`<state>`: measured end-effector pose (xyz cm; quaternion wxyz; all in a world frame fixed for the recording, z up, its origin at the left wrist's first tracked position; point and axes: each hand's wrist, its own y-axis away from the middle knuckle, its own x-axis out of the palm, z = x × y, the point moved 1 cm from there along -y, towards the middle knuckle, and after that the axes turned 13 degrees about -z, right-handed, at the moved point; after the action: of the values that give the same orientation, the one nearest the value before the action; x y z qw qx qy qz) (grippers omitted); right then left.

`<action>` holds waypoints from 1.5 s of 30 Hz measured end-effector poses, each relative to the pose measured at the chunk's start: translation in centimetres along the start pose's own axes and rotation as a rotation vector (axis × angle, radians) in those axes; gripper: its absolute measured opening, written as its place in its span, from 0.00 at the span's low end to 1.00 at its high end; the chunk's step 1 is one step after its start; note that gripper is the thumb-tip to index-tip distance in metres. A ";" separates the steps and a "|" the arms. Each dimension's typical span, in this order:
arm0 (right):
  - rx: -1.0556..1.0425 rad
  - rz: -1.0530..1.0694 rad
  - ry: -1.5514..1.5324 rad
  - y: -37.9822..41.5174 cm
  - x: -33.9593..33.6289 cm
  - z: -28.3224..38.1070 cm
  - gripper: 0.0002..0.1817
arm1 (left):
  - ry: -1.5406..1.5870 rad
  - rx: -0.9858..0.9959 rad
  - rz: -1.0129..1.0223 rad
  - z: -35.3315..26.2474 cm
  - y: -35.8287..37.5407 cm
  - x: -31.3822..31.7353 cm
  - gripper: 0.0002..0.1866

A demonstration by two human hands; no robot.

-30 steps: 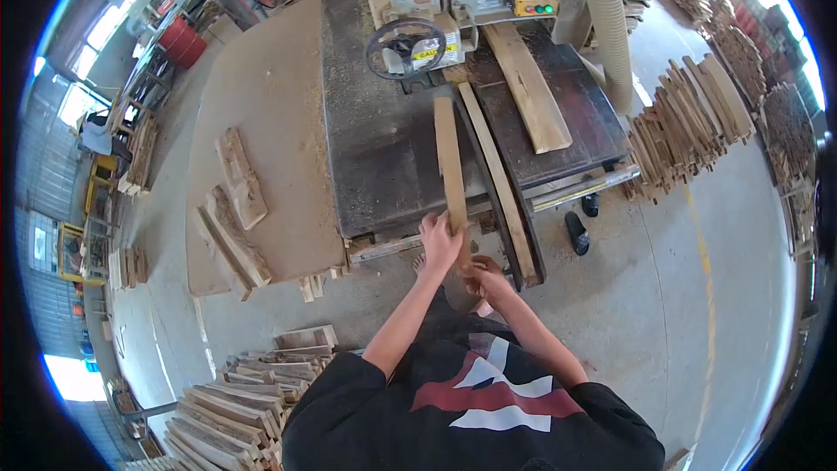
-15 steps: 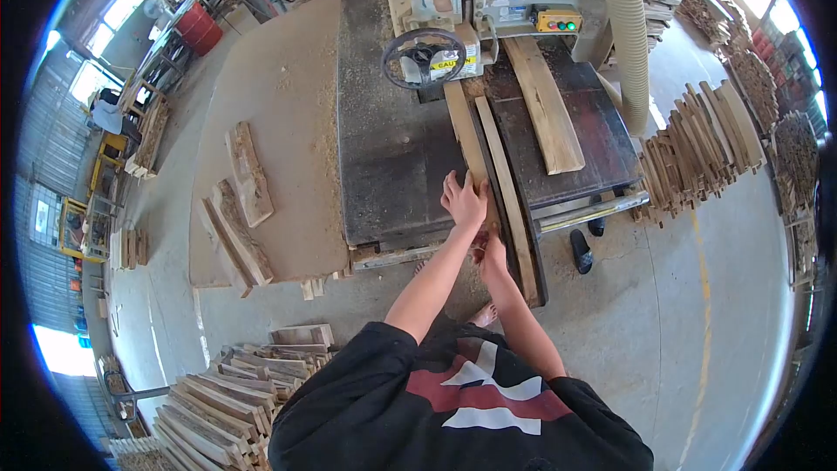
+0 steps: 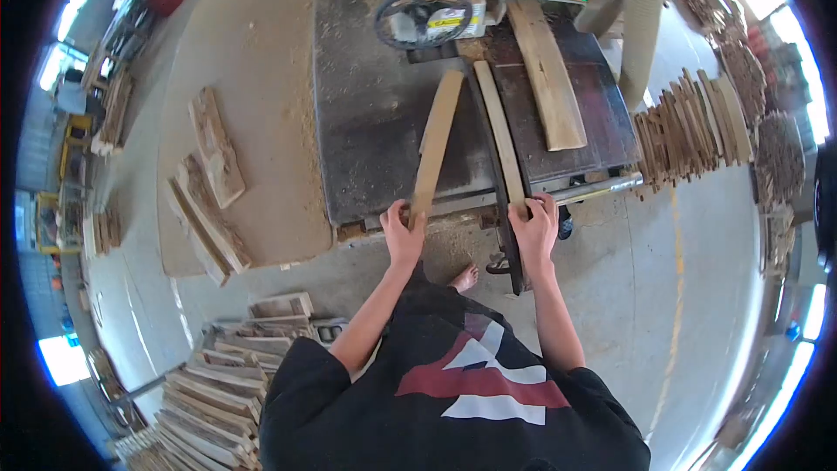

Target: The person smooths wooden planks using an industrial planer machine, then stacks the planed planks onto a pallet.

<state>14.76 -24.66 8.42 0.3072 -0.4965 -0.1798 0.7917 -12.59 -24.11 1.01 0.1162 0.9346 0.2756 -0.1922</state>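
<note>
My left hand is closed round the near end of a wooden board, which slants over the dark machine table. On the right, my right hand grips the near end of a narrow wood strip. That strip lies along a black rail, its far end near the saw machine. A gap of bare table separates the board from the rail. A wider plank rests on the table to the right of the strip.
A black handwheel and a ribbed hose stand at the far side. Rough wood pieces lie on the brown side board. Stacked slats are at the lower left, more at the right.
My hands have moved apart and nearer my body. The left one has swung the board leftward off the rail; the right one has taken hold of the strip, whose near end is drawn differently along the rail.
</note>
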 end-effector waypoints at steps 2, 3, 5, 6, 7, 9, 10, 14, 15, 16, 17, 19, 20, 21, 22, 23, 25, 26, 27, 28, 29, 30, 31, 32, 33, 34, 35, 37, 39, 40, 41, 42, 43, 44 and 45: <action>0.165 0.103 -0.089 -0.1 0.9 0.4 0.14 | -0.092 0.012 -0.041 -1.2 0.4 -2.0 0.24; 0.146 0.076 -0.134 -0.3 0.8 0.8 0.13 | -0.084 -0.060 0.190 -2.1 0.2 -3.1 0.23; 0.048 0.041 -0.164 -1.2 -0.2 2.3 0.11 | -0.060 0.261 0.165 -1.6 0.7 -4.1 0.22; 0.006 0.020 -0.136 -1.4 -0.5 2.7 0.10 | -0.067 0.222 0.137 -1.2 1.0 -4.6 0.22; 0.015 0.034 -0.146 -1.6 -0.8 3.1 0.10 | -0.085 0.257 0.051 -1.1 0.6 -5.5 0.21; 0.021 0.088 -0.188 -1.1 -0.2 4.1 0.10 | -0.115 0.296 -0.091 -1.4 -0.1 -7.2 0.19; 0.065 0.103 -0.222 -1.0 0.3 4.5 0.10 | -0.134 0.270 -0.119 -0.7 -0.3 -7.4 0.19; -0.025 0.146 -0.351 0.4 3.9 7.4 0.11 | -0.111 0.195 -0.266 0.6 -1.2 -7.0 0.22; -0.067 0.234 -0.313 0.8 5.0 8.4 0.11 | -0.094 0.183 -0.218 0.2 -1.5 -7.0 0.24; -0.035 0.239 -0.379 2.2 7.2 8.7 0.11 | -0.076 0.170 -0.169 0.1 -1.8 -7.1 0.26; -0.016 0.247 -0.395 3.3 9.3 8.9 0.11 | -0.073 0.243 -0.101 0.4 -2.1 -6.9 0.32; -0.026 0.286 -0.422 3.6 12.0 11.9 0.13 | -0.090 0.255 -0.090 0.8 -2.6 -6.4 0.33; -0.067 0.333 -0.421 2.9 12.8 13.9 0.14 | -0.107 0.283 -0.077 1.0 -2.6 -6.1 0.35; -0.194 0.332 -0.407 2.5 13.8 15.3 0.13 | -0.116 0.302 -0.026 1.1 -2.5 -6.2 0.37; -0.034 0.451 -0.473 2.9 15.2 16.0 0.12 | -0.115 0.293 -0.008 1.4 -2.5 -6.3 0.37; -0.003 0.550 -0.496 2.8 15.5 17.3 0.12 | -0.019 0.188 0.061 1.7 -2.4 -6.3 0.37; -0.027 0.578 -0.457 3.5 16.4 18.0 0.15 | 0.231 0.012 0.192 1.5 -2.7 -6.9 0.38; -0.097 0.564 -0.428 3.4 16.4 18.1 0.17 | 0.230 -0.065 0.251 1.1 -2.9 -7.5 0.37; -0.090 0.562 -0.414 3.5 16.6 17.8 0.17 | 0.261 -0.032 0.237 1.8 -3.0 -7.2 0.37; 0.041 0.622 -0.465 3.7 16.6 17.4 0.18 | 0.294 -0.001 0.221 2.5 -3.0 -6.7 0.38; 0.171 0.680 -0.517 3.8 16.6 17.0 0.19 | 0.299 -0.005 0.229 3.2 -2.9 -6.3 0.38; 0.170 0.680 -0.510 4.1 16.6 16.7 0.19 | 0.320 -0.003 0.206 3.5 -2.9 -6.1 0.38; 0.183 0.676 -0.520 4.3 16.6 16.6 0.20 | 0.338 0.001 0.181 3.7 -2.9 -5.9 0.39; 0.195 0.672 -0.533 4.5 16.8 16.5 0.21 | 0.341 0.002 0.183 3.9 -3.0 -5.8 0.39; 0.195 0.671 -0.532 4.5 16.6 16.7 0.21 | 0.437 -0.067 0.198 3.9 -3.1 -5.7 0.40; 0.216 0.673 -0.502 4.5 16.3 16.9 0.21 | 0.532 -0.135 0.213 4.0 -3.1 -5.7 0.42; 0.236 0.674 -0.472 4.5 15.9 17.1 0.20 | 0.532 -0.136 0.213 4.1 -3.2 -6.0 0.42; 0.243 0.651 -0.488 5.4 14.6 17.0 0.19 | 0.511 -0.307 0.341 3.7 -3.8 -7.0 0.44; 0.356 0.585 -0.571 6.6 12.9 16.9 0.17 | 0.489 -0.274 0.319 2.8 -4.1 -7.5 0.45; 0.358 0.588 -0.568 7.3 12.3 16.5 0.17 | 0.466 -0.241 0.298 2.7 -4.1 -7.7 0.45; 0.363 0.610 -0.520 8.0 12.0 15.8 0.16 | 0.468 -0.244 0.298 2.9 -4.2 -7.7 0.45; 0.367 0.630 -0.470 8.3 11.5 15.4 0.15 | 0.459 -0.258 0.294 3.1 -4.3 -7.7 0.42; 0.387 0.630 -0.473 8.6 11.1 15.2 0.15 | 0.449 -0.273 0.290 3.4 -4.3 -7.7 0.40; 0.386 0.631 -0.470 8.6 10.8 14.8 0.15 | 0.451 -0.275 0.291 3.6 -4.3 -7.9 0.40; 0.569 0.756 -0.472 8.2 10.4 15.1 0.16 | 0.524 -0.349 0.283 3.7 -4.4 -8.2 0.37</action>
<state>-4.67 -23.59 3.23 0.0739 -0.2319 0.1698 0.9549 -22.48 -25.55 0.62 0.2249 0.9474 0.1922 0.1223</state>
